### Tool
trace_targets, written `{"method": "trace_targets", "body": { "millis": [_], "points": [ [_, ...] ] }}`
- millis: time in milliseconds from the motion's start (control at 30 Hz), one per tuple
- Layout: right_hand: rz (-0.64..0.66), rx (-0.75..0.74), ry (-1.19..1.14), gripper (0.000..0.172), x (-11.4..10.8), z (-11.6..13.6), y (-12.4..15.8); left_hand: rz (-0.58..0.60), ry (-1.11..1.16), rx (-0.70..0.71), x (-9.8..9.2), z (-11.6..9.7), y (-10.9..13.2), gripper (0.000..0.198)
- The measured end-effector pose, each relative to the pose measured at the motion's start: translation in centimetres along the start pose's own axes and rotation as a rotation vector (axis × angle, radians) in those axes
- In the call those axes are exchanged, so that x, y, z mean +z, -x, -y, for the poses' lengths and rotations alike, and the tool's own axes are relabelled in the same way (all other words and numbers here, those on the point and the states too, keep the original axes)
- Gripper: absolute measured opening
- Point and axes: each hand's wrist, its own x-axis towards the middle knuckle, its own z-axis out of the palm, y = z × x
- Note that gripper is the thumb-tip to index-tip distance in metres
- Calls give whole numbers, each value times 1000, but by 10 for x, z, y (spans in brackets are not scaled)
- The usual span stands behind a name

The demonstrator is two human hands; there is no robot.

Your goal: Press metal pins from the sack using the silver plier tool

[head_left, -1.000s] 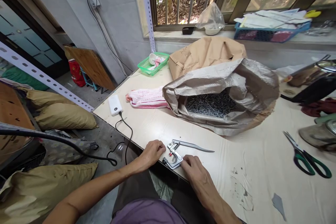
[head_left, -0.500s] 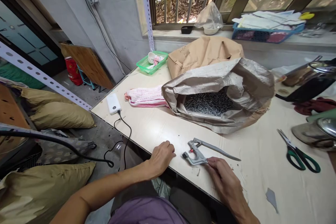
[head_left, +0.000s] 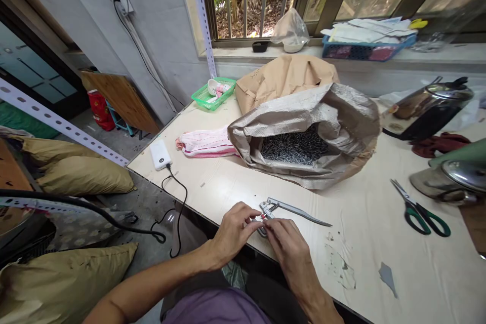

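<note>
A metal plier-like press tool (head_left: 294,210) lies on the pale table (head_left: 266,182) near its front edge, its long handle pointing right. My left hand (head_left: 231,230) and my right hand (head_left: 283,243) meet at the tool's head. The fingertips of both are pinched together there, over a tiny red part I cannot make out. The tool's jaws are partly hidden behind my fingers.
An open grey sack (head_left: 304,131) of small dark metal pieces sits behind the tool, with a brown paper bag (head_left: 284,76) beyond. Green-handled scissors (head_left: 419,210), metal pots (head_left: 425,106), a pink cloth (head_left: 205,144), a white power bank (head_left: 159,154) with cable and a green basket (head_left: 212,92) are around.
My hands were apart half a second ago, the right one on the tool's handle; both now come together pinched at the tool's head. The tool has shifted slightly left.
</note>
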Motion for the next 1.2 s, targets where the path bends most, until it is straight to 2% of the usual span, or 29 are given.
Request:
{"method": "trace_targets", "body": {
  "millis": [67,133,200,267,333,467,633,767,967,1200],
  "points": [
    [2,10,1,12,2,0,0,32,0,47,4,-4,-4,18],
    [-1,22,-29,10,2,-3,0,110,61,-14,3,-3,-9,16],
    [3,22,-56,9,1,-6,-1,195,207,-206,2,1,-15,15],
    [37,16,-61,11,2,-9,-4,265,377,-424,2,4,-20,23],
    [45,25,-58,13,4,-11,-8,285,480,-536,3,5,-24,30],
    [12,45,32,16,5,-13,-4,207,444,-466,1,6,-29,26],
    [50,113,456,33,-4,-27,32,209,222,-372,-10,13,-31,15],
    [102,45,384,32,-4,-41,52,264,90,-342,-11,17,-32,14],
    [139,16,306,32,-8,-40,44,358,51,-403,-7,12,-30,14],
    [146,31,323,31,-7,-37,45,402,31,-500,-4,9,-21,15]
  ]
}}
